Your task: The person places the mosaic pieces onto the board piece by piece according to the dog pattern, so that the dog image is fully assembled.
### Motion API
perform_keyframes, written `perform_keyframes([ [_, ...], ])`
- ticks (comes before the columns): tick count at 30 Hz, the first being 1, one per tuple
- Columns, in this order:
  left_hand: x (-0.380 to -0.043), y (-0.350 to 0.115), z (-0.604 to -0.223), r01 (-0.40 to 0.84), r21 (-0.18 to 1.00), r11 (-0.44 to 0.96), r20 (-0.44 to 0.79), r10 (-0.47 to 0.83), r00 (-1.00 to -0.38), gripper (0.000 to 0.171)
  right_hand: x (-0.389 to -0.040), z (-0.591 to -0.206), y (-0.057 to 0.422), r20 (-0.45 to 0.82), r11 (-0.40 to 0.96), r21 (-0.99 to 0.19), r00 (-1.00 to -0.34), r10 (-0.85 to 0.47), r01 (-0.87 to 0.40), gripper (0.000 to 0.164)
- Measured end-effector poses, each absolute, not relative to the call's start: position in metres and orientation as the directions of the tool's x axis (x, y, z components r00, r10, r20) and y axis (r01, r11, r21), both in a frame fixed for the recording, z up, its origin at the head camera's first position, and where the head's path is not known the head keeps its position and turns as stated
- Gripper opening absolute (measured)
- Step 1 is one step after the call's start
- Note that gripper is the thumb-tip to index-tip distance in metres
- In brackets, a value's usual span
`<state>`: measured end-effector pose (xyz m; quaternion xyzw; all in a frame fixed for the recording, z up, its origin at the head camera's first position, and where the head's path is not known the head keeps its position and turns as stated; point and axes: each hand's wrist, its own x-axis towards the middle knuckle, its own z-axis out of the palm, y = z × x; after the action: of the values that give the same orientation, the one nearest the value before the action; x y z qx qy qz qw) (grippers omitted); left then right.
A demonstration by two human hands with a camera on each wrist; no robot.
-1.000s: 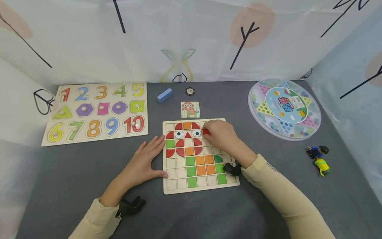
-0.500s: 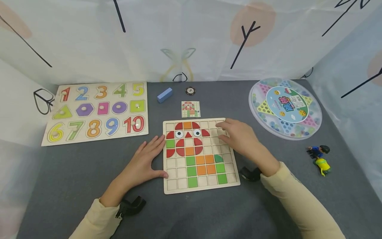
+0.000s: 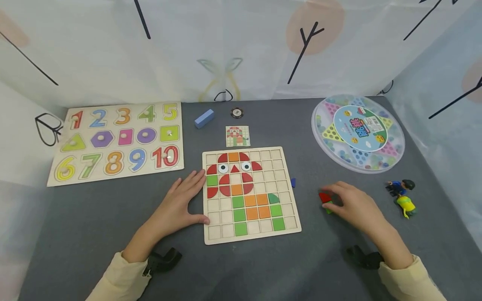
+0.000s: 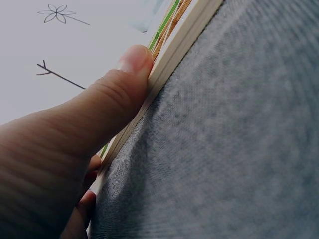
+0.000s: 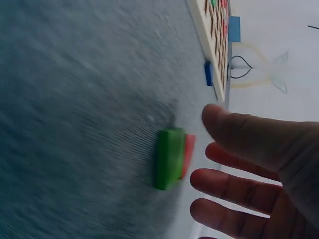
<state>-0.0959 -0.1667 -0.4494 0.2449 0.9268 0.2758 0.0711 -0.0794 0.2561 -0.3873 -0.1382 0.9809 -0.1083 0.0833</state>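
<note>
A wooden grid board (image 3: 224,232) lies mid-table, with red, orange and green tiles and two eye tiles (image 3: 223,168) set in its cells. My left hand (image 3: 180,202) rests against its left side, fingers spread; in the left wrist view the thumb (image 4: 117,92) touches the board's edge (image 4: 164,74). Right of the board, my right hand (image 3: 355,207) is near a red block (image 3: 324,197) and a green block (image 3: 329,207) on the table. The right wrist view shows its thumb and fingers apart, with the green block (image 5: 168,158) just beyond the fingertips.
A small blue piece (image 3: 293,182) lies at the board's right edge. Behind the board are a picture card (image 3: 237,136), a blue block (image 3: 204,118) and a dark round chip (image 3: 237,112). A number puzzle (image 3: 116,144) lies left, a round game case (image 3: 359,129) and toy figures (image 3: 406,205) right.
My right hand has moved off the board, rightward and toward me, to the red and green blocks. A red tile it was touching stays in the top right of the design. My left hand stays put.
</note>
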Motion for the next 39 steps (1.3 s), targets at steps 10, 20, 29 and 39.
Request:
perform_keyframes([
  [10,-0.097,-0.165,-0.449,0.424,0.54,0.727,0.009,0.498,-0.867,0.112,-0.066,-0.396,0.254,-0.137,0.973,-0.152,-0.971,-0.196,-0.174,0.047],
  [20,-0.097,-0.164,-0.448,0.417,0.534,0.736,-0.002,0.494,-0.869,0.113,-0.058,-0.394,0.252,-0.091,0.971,-0.16,-0.977,-0.193,-0.177,0.042],
  [29,-0.097,-0.165,-0.449,0.409,0.542,0.734,-0.008,0.491,-0.871,0.112,-0.092,-0.379,0.206,0.064,0.873,-0.242,-0.905,-0.422,-0.424,0.027],
  [39,-0.096,-0.166,-0.45,0.408,0.549,0.73,-0.003,0.489,-0.872,0.113,-0.152,-0.383,0.129,-0.018,0.738,-0.185,-0.748,-0.663,-0.649,0.021],
])
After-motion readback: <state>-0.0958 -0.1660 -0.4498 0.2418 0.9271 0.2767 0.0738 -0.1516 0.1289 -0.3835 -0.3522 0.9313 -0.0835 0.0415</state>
